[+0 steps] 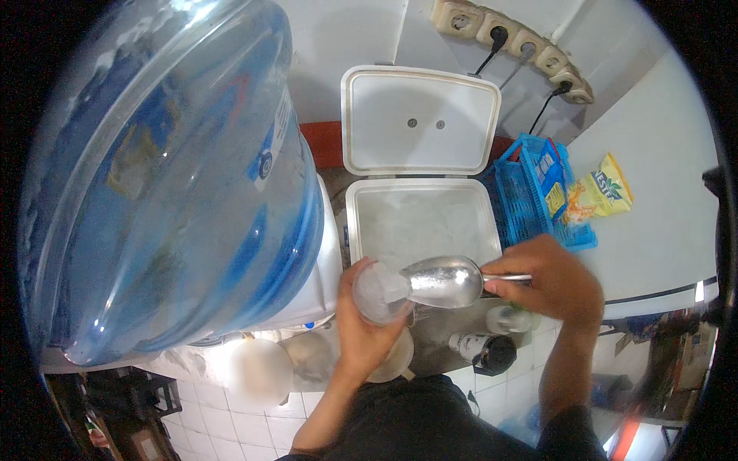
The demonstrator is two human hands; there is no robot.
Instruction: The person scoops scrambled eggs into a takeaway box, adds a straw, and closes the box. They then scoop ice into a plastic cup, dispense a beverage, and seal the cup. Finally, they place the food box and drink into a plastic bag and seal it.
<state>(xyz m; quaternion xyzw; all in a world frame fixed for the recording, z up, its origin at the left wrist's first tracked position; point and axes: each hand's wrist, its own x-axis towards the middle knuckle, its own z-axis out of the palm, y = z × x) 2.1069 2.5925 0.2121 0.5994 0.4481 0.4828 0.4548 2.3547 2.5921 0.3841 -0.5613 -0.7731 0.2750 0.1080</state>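
Observation:
My left hand [369,340] is wrapped around a clear cup [380,308] with ice [392,283] in it, near the front edge of an open cool box [353,222]. In my right hand [536,276] is the thin handle of a metal ice scoop [444,281]. The scoop's mouth points left, over the cup's rim, and meets the ice there. Behind both hands the cool box's white lid [421,124] stands raised against the wall. The box's inside looks pale and misty, so its contents cannot be told well.
A large blue water bottle [190,201] fills the left. Blue plastic baskets [522,190] with packets and a yellow Nestea pack [605,187] are at the right. A dark-lidded container [496,351] and a clear jar [510,318] stand near the counter's front. Power sockets [527,46] line the wall.

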